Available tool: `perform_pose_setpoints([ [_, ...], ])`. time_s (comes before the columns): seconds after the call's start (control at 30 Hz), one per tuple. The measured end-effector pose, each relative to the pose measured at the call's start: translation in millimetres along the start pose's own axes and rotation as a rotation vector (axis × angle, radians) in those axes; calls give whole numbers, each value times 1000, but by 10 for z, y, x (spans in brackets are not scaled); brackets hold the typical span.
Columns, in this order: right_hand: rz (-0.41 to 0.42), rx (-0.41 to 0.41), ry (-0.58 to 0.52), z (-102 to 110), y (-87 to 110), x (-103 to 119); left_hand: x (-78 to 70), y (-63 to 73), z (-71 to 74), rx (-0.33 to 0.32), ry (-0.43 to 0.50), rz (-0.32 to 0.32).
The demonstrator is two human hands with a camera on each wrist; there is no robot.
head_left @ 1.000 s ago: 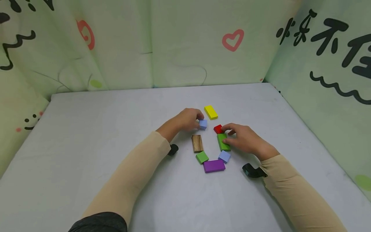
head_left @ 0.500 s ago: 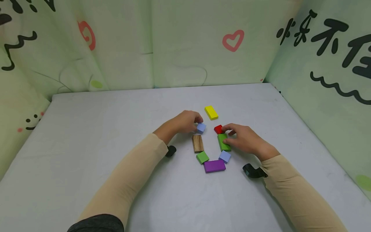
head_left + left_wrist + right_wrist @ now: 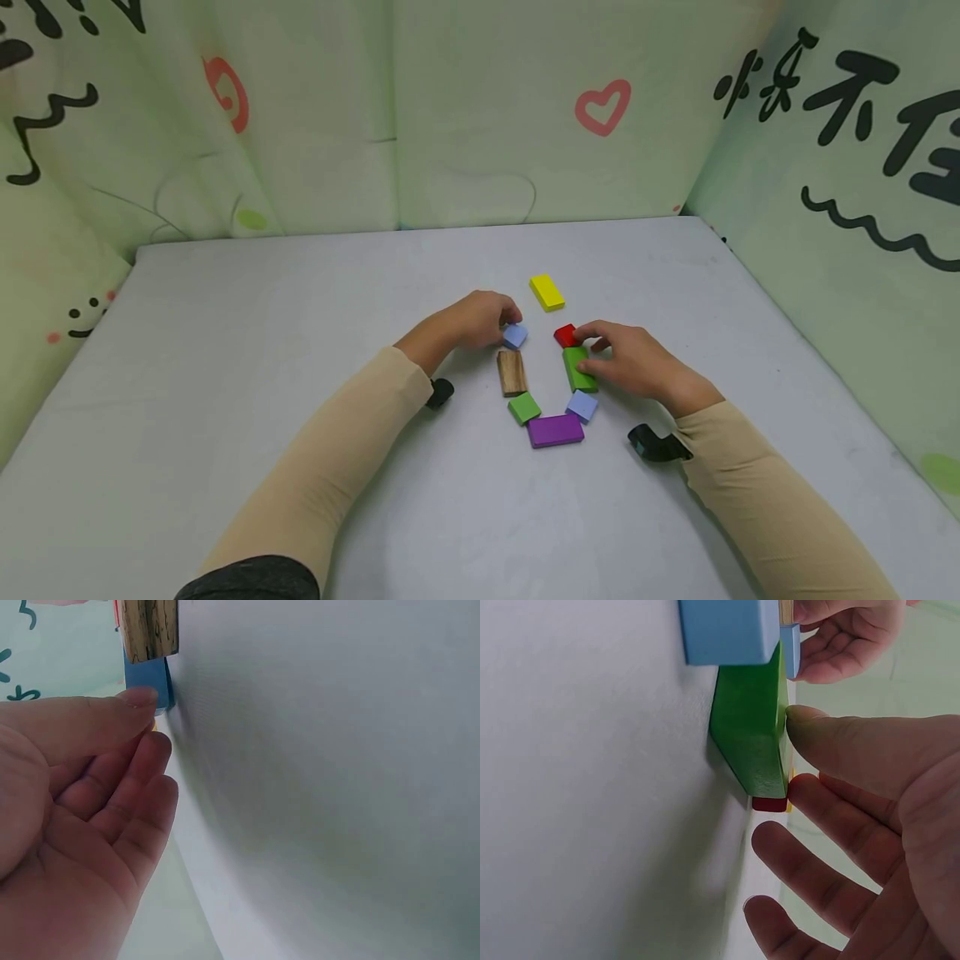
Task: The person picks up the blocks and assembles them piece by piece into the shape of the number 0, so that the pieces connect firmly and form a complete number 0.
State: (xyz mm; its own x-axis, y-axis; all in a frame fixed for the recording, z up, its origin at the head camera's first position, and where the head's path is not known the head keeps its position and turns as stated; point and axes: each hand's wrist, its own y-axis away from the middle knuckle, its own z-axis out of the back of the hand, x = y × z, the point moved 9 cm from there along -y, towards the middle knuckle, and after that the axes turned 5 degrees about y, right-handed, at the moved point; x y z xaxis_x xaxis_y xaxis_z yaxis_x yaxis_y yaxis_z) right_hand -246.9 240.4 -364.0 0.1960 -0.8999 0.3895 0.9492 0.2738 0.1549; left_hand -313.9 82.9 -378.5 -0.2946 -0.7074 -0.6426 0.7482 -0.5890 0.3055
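Observation:
My left hand (image 3: 477, 318) pinches a light blue block (image 3: 515, 337) between thumb and fingers, at the far end of a wood-grain block (image 3: 512, 372). In the left wrist view, the thumb lies against that blue block (image 3: 148, 684). My right hand (image 3: 628, 357) has its thumb on the long green block (image 3: 578, 369) and its index fingertip at the small red block (image 3: 566, 336). Its other fingers are spread loosely in the right wrist view. Nearer me lie a small green block (image 3: 524, 408), a purple block (image 3: 555, 431) and a second light blue block (image 3: 582, 406).
A yellow block (image 3: 547, 292) lies farther back, apart from the others. All the blocks are on a white tabletop (image 3: 300, 333). Pale green printed curtains (image 3: 480, 117) stand behind the table and at both sides.
My left hand has drawn the light blue block nearer and slightly left, up to the wood-grain block's far end. My right hand has stayed in place at the green and red blocks.

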Motion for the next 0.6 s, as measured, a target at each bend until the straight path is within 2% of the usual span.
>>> perform_pose_setpoints([
  [0.3,3,-5,3,3,1,4,22,2,10,-4,17,19],
  [0.6,-1,-2,3,-7,-15,-10,22,-7,25,-42,29,-1],
])
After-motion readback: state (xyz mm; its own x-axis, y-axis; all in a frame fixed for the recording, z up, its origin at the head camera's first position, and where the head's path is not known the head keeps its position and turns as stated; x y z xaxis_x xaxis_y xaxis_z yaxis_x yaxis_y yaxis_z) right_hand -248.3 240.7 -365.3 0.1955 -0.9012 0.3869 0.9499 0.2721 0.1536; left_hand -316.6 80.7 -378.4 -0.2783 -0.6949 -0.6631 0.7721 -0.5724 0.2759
